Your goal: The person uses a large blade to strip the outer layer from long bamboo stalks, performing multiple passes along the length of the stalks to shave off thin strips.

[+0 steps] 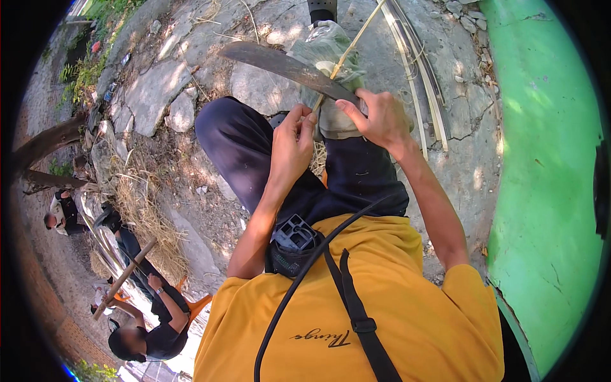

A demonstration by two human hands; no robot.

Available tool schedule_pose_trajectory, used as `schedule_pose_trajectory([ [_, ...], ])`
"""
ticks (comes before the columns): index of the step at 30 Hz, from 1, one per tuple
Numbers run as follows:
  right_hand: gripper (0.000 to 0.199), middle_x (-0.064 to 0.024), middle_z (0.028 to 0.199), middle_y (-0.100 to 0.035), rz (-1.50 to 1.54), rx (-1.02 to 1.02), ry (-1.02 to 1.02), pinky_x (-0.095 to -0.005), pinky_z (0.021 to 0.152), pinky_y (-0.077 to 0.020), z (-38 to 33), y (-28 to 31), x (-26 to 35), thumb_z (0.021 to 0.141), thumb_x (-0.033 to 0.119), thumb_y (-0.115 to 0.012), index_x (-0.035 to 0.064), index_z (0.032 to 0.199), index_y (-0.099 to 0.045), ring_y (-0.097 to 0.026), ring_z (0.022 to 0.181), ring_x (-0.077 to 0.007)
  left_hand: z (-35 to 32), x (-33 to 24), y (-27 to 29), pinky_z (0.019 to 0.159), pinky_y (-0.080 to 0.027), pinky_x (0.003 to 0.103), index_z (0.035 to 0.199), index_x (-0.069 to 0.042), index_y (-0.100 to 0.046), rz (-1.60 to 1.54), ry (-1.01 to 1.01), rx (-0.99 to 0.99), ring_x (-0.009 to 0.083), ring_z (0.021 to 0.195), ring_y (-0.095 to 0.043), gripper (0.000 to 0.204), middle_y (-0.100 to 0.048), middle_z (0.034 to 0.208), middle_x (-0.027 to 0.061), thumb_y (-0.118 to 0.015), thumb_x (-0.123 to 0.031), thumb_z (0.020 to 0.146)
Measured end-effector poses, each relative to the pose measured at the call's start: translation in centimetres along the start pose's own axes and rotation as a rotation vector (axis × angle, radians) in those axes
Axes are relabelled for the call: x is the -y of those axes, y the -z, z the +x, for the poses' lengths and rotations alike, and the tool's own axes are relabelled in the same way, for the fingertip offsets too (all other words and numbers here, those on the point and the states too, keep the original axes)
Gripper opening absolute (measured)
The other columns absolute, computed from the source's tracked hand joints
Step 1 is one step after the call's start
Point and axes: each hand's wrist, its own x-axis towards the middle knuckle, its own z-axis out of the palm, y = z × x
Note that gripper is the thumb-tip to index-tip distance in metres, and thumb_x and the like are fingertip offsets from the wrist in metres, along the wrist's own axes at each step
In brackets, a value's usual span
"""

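Observation:
My right hand (pixel 382 120) is closed round the handle end of a machete, over my right leg. Its broad, dark, curved blade (pixel 270 62) points to the far left. My left hand (pixel 294 139) pinches the near end of a thin, pale bamboo strip (pixel 351 49) between thumb and fingers. The strip slants away to the upper right and crosses the blade; I cannot tell whether the edge is cutting into it. Beneath both lies a grey-green cloth (pixel 310 52), draped over my right leg. The machete's handle is mostly hidden by my fingers.
Several long split strips (pixel 428 83) lie on cracked stone paving to the right, beside a green wall (pixel 541 172). Dry straw (pixel 147 219) is heaped at left. A seated person (pixel 167 334) there holds a wooden pole (pixel 124 279); other people sit beyond. A black cable crosses my shirt.

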Motion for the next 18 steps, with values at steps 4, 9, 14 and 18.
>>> schedule_pose_trajectory([
  [4, 0.069, -0.0209, 0.058, -0.062, -0.043, 0.014, 0.039, -0.0471, 0.056, -0.0519, 0.3, 0.2, -1.0, 0.092, 0.067, -0.062, -0.0001, 0.078, -0.070, -0.068, 0.058, -0.0385, 0.2, -0.8, 0.1, 0.052, -0.035, 0.032, 0.100, 0.000, -0.058, 0.028, 0.022, 0.015, 0.0089, 0.057, -0.041, 0.014, -0.048, 0.062, 0.0056, -0.057, -0.013, 0.105],
  [9, 0.069, -0.0196, 0.056, -0.062, 0.032, 0.034, -0.017, -0.0466, 0.056, -0.0518, 0.5, 0.2, -0.6, 0.092, 0.067, -0.063, -0.0003, 0.079, -0.072, -0.068, 0.057, -0.0372, -2.8, -0.5, 2.3, 0.054, -0.036, 0.032, 0.099, 0.000, -0.057, 0.071, 0.037, 0.019, 0.0100, 0.058, -0.041, 0.015, -0.048, 0.062, 0.0074, -0.058, -0.014, 0.105],
  [14, 0.069, -0.0196, 0.055, -0.061, -0.064, 0.008, 0.064, -0.0465, 0.056, -0.0521, -0.2, 0.0, 0.0, 0.093, 0.066, -0.062, 0.0000, 0.077, -0.071, -0.067, 0.056, -0.0379, -0.4, -1.4, 0.9, 0.055, -0.038, 0.034, 0.100, 0.001, -0.058, 0.089, 0.039, 0.006, 0.0131, 0.056, -0.044, 0.014, -0.051, 0.063, 0.0108, -0.058, -0.012, 0.104],
  [18, 0.068, -0.0196, 0.056, -0.061, -0.058, 0.043, 0.015, -0.0462, 0.055, -0.0514, 0.6, 0.2, -0.8, 0.093, 0.066, -0.063, 0.0000, 0.078, -0.071, -0.067, 0.056, -0.0387, -0.2, -1.6, 0.8, 0.054, -0.039, 0.036, 0.100, 0.001, -0.059, 0.087, -0.009, -0.007, 0.0164, 0.054, -0.046, 0.013, -0.053, 0.063, 0.0143, -0.057, -0.011, 0.104],
])
